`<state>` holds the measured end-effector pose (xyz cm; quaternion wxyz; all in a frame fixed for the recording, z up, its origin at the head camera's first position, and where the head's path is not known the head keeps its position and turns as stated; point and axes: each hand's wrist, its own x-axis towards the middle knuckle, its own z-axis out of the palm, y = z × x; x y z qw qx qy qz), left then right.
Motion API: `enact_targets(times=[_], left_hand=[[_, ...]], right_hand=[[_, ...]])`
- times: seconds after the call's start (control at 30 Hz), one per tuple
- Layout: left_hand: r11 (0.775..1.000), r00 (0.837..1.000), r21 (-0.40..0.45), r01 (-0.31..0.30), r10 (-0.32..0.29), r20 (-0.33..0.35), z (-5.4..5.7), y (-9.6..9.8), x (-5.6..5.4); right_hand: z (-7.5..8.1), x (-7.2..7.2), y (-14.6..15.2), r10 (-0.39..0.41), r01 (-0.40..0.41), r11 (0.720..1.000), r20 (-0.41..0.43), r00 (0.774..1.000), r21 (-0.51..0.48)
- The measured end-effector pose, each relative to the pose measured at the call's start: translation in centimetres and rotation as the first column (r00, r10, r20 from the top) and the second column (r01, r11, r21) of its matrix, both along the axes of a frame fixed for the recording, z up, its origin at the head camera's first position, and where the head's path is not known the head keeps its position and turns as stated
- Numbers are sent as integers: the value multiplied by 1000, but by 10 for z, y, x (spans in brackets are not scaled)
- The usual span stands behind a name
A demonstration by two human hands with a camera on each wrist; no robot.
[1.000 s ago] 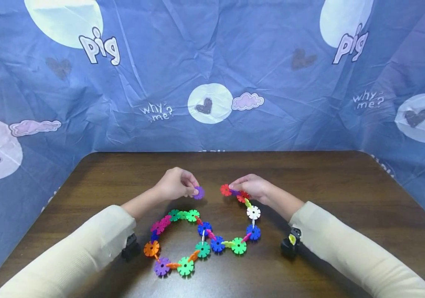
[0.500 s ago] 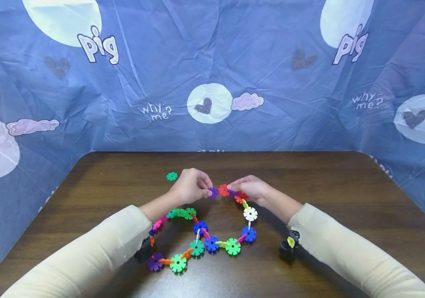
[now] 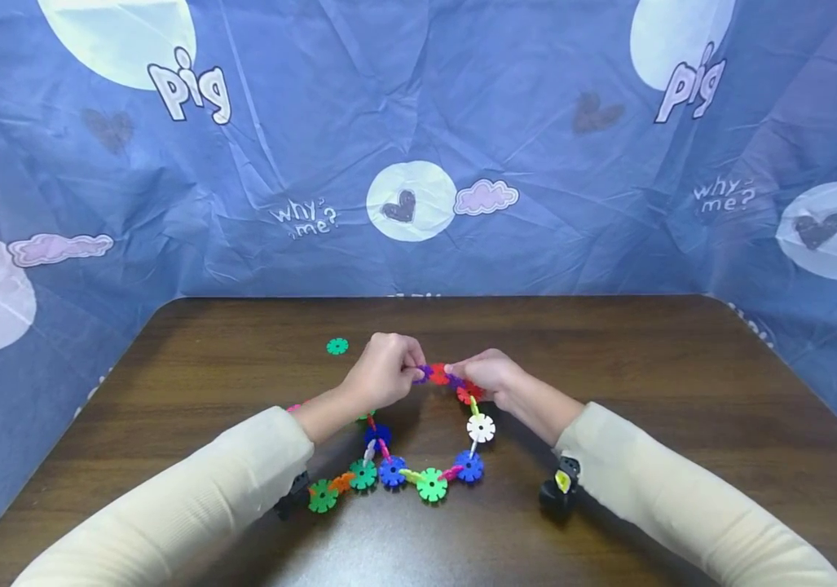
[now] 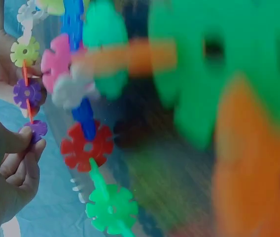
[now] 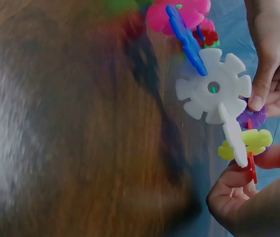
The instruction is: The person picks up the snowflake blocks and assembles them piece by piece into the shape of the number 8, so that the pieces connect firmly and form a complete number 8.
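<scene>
My left hand [image 3: 389, 371] pinches a purple snowflake disc [image 4: 39, 130] between thumb and fingers, its edge right at a red snowflake disc [image 3: 438, 374] at the end of a linked chain. Close by on the right, my right hand [image 3: 495, 375] grips the chain at a purple disc [image 4: 26, 94] just past that red one. From there the chain runs down through a yellow disc [image 5: 246, 143] and a white disc [image 3: 481, 428] to blue and green ones. It curves left under my left forearm, where part of a second loop is hidden.
A loose green snowflake disc [image 3: 337, 346] lies on the brown wooden table [image 3: 609, 342] behind my left hand. A blue printed cloth [image 3: 418, 261] hangs around the table's back and sides. Each sleeve has a black wrist camera [image 3: 557, 493] strapped to it.
My left hand has moved right, bringing the purple disc up to the red end disc. The green disc behind it came into view. The chain's lower part shifted left, partly behind my left sleeve.
</scene>
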<state>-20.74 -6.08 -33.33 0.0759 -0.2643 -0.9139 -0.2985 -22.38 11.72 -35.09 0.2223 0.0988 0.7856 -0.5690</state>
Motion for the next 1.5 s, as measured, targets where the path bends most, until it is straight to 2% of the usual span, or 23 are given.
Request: enact_targets(times=[0.13,0.27,0.4,0.47,0.57,0.7,0.8,0.9,0.97,1.07,1.2,1.3,1.37,1.5], left_hand=[[1000,1000,28,2,-1,-28,-3,0,-1],[998,998,48,28,-25,-49,-5,-2,-1],[997,998,54,60,-59,-32,-3,-4,-1],[996,997,49,78,-78,-5,1,-5,-1],[993,993,26,117,-118,22,8,-6,-5],[989,977,5,147,-146,153,20,-10,-17],[994,967,-33,101,-91,236,30,-19,-32],[988,973,-149,27,8,230,33,-31,-47],[967,974,-253,-5,63,219,30,-37,-54],[920,966,-393,-10,110,234,17,-43,-60],[881,959,-473,-19,149,239,4,-45,-61],[876,957,-480,-40,172,234,4,-43,-61],[883,957,-468,-47,174,233,5,-42,-61],[931,960,-363,-40,136,244,7,-41,-59]], right_hand=[[0,1,-2,-28,28,1000,-1,1000,-13],[1,0,-2,-22,22,1000,-6,1000,-7],[2,-2,2,34,-33,999,17,999,-14],[4,-5,6,96,-95,994,36,995,-46],[8,-10,11,212,-206,972,40,976,-115],[12,-16,15,280,-268,946,42,959,-185],[11,-18,18,273,-257,945,56,960,-201],[8,-19,20,260,-240,945,67,963,-220],[5,-19,21,258,-235,944,73,963,-229],[4,-18,21,258,-231,942,85,963,-244],[4,-16,19,267,-240,939,87,960,-245],[5,-17,19,268,-243,940,79,960,-238],[5,-17,20,261,-237,943,74,963,-236],[4,-17,20,256,-235,944,65,964,-233]])
